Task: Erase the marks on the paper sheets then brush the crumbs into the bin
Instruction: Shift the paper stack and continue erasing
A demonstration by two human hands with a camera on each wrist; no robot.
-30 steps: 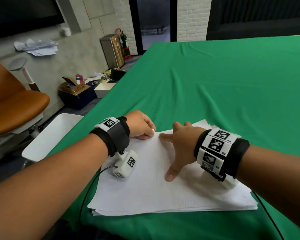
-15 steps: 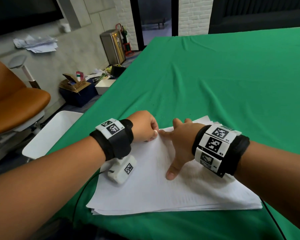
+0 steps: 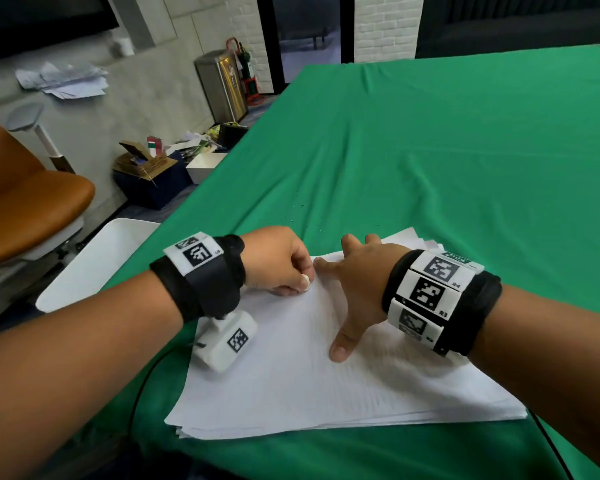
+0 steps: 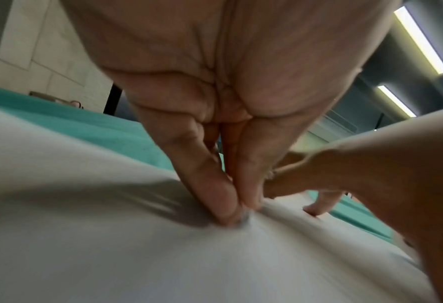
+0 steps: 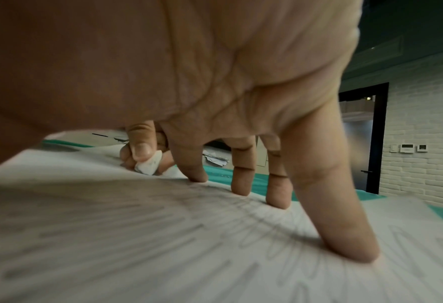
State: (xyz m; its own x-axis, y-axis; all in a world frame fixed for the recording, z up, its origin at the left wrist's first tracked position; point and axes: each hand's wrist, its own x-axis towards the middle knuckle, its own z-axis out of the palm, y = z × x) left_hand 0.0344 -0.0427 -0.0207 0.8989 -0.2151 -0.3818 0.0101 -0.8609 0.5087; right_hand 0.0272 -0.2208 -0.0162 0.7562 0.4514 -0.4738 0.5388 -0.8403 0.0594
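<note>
Head view: high, facing forward-down over the paper stack (image 3: pixel 326 393). Both wrist views: very close, low along the fingers, facing across; both share the top sheet.

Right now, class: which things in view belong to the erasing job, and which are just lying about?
Part of the job:
- eraser, pinched in the left hand
- paper stack, pressed flat by the right hand
- white tray beside the table, possibly the bin

Lying about:
- orange chair
- cardboard box
- metal bin by the wall
- loose papers on the ledge
</note>
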